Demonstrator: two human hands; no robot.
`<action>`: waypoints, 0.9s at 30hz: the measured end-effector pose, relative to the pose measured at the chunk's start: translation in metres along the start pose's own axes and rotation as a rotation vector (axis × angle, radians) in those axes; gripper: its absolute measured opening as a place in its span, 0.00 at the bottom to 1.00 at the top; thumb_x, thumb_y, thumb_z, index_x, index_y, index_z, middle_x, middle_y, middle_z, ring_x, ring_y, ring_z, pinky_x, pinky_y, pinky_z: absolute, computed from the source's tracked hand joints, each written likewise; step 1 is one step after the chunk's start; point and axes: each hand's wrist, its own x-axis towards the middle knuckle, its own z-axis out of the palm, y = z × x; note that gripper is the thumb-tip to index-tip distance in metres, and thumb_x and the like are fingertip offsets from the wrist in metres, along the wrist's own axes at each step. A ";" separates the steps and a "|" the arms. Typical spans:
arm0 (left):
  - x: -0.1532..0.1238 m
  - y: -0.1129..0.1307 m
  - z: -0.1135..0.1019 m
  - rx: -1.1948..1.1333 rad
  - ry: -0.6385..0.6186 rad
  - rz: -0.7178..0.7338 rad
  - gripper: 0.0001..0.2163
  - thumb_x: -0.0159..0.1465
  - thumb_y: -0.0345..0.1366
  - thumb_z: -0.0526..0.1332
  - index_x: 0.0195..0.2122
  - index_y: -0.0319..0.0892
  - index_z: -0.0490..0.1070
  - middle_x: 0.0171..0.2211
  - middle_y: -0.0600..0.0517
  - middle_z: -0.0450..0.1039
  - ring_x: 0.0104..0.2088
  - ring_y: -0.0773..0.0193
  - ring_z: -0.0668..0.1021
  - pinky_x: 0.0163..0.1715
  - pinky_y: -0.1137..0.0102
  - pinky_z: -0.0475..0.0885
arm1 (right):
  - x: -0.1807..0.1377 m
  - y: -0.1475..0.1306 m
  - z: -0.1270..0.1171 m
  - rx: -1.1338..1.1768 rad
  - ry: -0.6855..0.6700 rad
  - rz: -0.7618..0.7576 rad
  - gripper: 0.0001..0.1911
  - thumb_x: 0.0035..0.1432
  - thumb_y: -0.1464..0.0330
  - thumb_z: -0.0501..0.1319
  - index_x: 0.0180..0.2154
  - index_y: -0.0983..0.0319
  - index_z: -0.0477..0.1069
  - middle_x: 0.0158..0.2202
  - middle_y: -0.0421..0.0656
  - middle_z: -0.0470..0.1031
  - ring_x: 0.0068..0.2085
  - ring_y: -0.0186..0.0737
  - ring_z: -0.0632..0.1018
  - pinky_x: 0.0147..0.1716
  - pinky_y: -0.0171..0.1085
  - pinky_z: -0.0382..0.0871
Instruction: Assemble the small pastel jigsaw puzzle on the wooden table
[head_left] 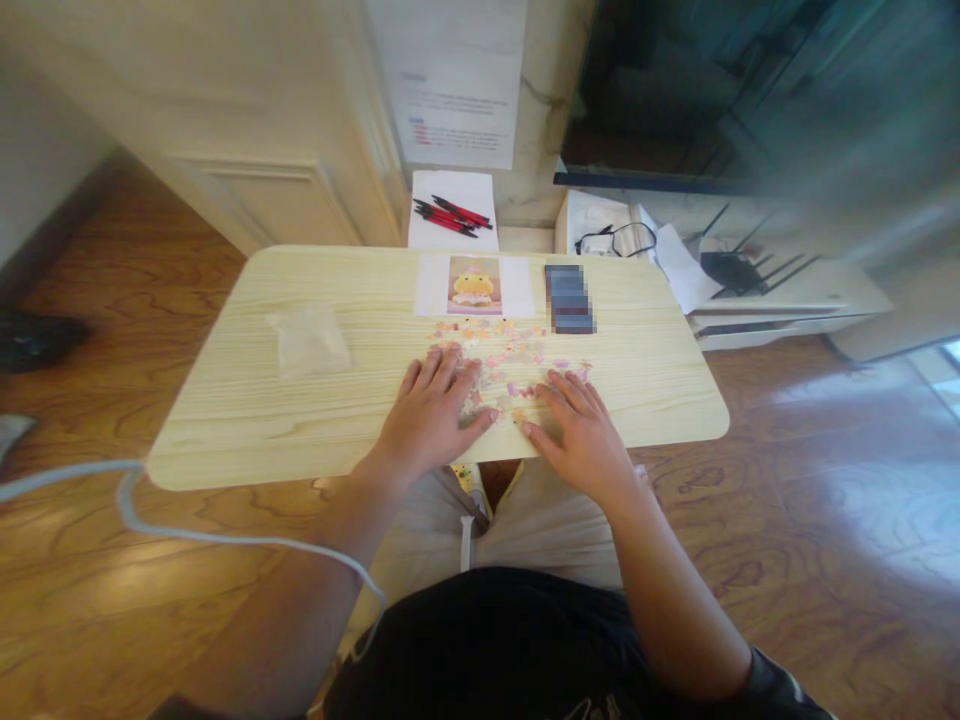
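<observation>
Many small, flat, colourful pieces that look like jigsaw puzzle pieces [496, 375] lie scattered on the light wood-grain table [375, 300]. My left hand [429, 415] rests palm down on the left part of the pieces, its fingers stretched out. On the right side of the spread, my right hand [581, 425] lies palm down with fingers apart, its fingertips touching or just beside some pieces. Neither hand grips anything; what lies under the palms is hidden. Just behind the pieces is a sheet with a picture of a yellow figure [475, 284].
A clear plastic bag [311, 340] lies on the table's left side. At the back right is a phone [569, 299] with a pixelated screen. Red pens [452, 215] rest on white paper beyond the table. A pale cable [247, 540] crosses my left forearm.
</observation>
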 end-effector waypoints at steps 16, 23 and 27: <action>0.014 -0.013 -0.009 0.005 -0.003 -0.028 0.32 0.72 0.54 0.58 0.74 0.49 0.60 0.77 0.43 0.53 0.77 0.39 0.56 0.74 0.40 0.53 | 0.044 -0.030 0.014 -0.006 -0.121 -0.078 0.40 0.73 0.45 0.54 0.75 0.58 0.56 0.78 0.52 0.52 0.78 0.64 0.52 0.74 0.66 0.51; 0.012 -0.019 -0.008 0.002 0.004 -0.022 0.31 0.72 0.54 0.58 0.73 0.47 0.62 0.76 0.42 0.56 0.76 0.39 0.58 0.74 0.41 0.54 | 0.042 -0.029 0.014 -0.030 -0.140 -0.093 0.39 0.73 0.45 0.53 0.75 0.59 0.56 0.78 0.52 0.53 0.78 0.64 0.53 0.74 0.66 0.49; 0.022 -0.022 -0.008 0.001 0.027 -0.020 0.31 0.72 0.54 0.59 0.73 0.48 0.62 0.76 0.44 0.56 0.76 0.40 0.59 0.74 0.41 0.53 | 0.048 -0.027 0.010 -0.027 -0.135 -0.080 0.39 0.74 0.44 0.52 0.75 0.58 0.57 0.78 0.52 0.52 0.78 0.64 0.52 0.74 0.68 0.49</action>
